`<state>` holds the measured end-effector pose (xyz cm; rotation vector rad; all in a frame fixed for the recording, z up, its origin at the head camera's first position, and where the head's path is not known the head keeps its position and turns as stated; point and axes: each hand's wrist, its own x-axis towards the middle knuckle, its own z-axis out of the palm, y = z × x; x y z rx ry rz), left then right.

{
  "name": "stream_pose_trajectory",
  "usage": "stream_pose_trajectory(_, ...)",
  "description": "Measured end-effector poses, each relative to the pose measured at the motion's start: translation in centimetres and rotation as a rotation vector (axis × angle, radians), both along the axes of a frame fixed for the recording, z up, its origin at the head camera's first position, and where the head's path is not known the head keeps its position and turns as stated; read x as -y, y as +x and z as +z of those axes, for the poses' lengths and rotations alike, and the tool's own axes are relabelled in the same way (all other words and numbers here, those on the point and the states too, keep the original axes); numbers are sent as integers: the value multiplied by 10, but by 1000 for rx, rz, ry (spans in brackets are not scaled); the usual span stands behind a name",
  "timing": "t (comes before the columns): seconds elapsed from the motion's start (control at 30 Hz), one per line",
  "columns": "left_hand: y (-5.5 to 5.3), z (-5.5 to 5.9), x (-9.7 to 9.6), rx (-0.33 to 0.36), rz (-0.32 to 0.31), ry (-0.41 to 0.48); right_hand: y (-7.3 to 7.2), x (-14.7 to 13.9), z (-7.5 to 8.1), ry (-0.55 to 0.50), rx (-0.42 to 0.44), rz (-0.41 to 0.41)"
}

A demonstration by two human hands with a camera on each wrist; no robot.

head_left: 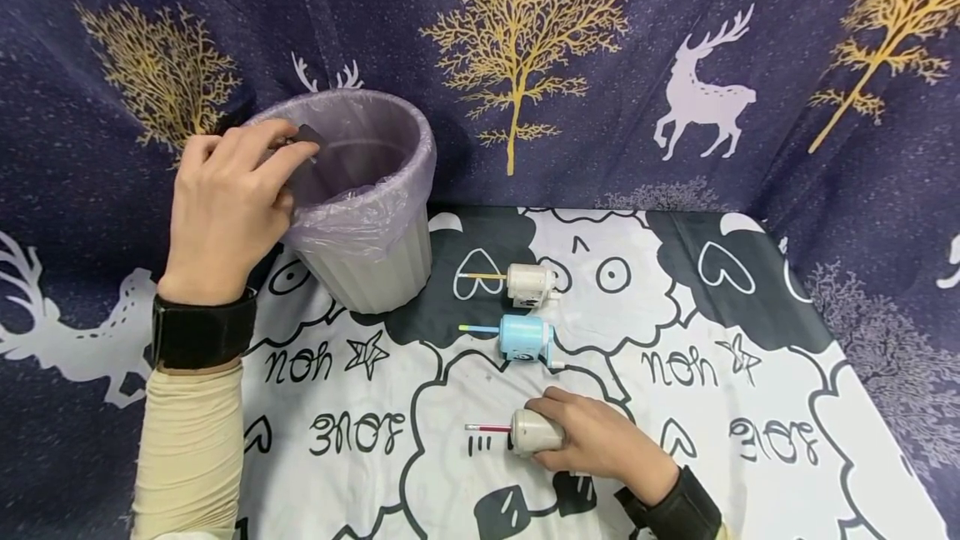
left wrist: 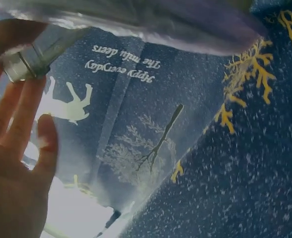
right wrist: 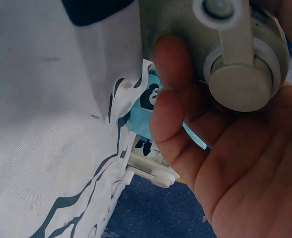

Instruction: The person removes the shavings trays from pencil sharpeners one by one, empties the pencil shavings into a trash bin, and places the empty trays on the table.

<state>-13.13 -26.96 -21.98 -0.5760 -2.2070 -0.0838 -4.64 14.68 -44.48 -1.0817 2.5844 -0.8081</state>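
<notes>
Right hand [head_left: 596,440] curled round grey sharpener [head_left: 534,432]; left hand [head_left: 228,198] pinches small container [head_left: 307,137].

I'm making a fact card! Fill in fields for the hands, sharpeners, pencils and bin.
Left hand: pinches a small part, see-through in the wrist view, at the bin's mouth
Right hand: holds the grey sharpener
Other sharpeners: blue sharpener in the middle, white sharpener farthest back
Pencils: red in grey, blue in blue, yellow in white
Bin: white, with a purple bag
</notes>
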Motion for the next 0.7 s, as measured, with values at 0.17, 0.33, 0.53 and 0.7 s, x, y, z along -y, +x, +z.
stream_pose_trajectory(0.17, 2, 0, -2, 71, -5, 239, 0, 0, 0, 2, -1, -5)
stream_pose_trajectory(0.33, 8, 1, -4, 88, -39, 449, 0, 1, -1, 0, 0, -10)
stream_pose_trajectory(0.53, 27, 0, -15, 117, -146, 586, -2, 1, -1, 9, 8, -9)
stream_pose_trajectory(0.7, 51, 0, -31, 174, -185, 511, -2, 1, -1, 9, 9, -3)
